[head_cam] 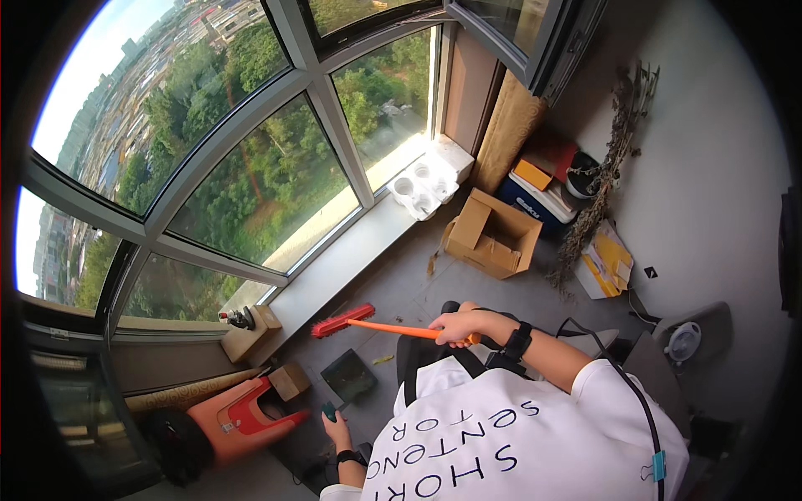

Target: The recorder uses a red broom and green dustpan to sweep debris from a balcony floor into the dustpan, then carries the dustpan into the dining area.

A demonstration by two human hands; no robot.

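My right hand point(456, 327) is closed around the orange handle of a broom point(391, 327). The broom's red bristle head point(343, 320) is held out over the grey tiled floor, left of the hand. Lower left, my left hand point(336, 426) grips a dark green handle end point(329, 411). Just beyond that hand a dark green dustpan point(349, 376) lies at the floor; whether the gripped handle joins it is hard to tell. Small debris point(399, 319) and a yellow-green scrap point(383, 360) lie on the floor near the broom.
An open cardboard box point(495, 233) stands ahead, beside a cooler point(539, 203) and dried plants point(604, 181). A windowsill point(351, 250) bears a white molded tray point(421, 188). At lower left are a small cardboard box point(289, 382) and an orange-red plastic item point(244, 419).
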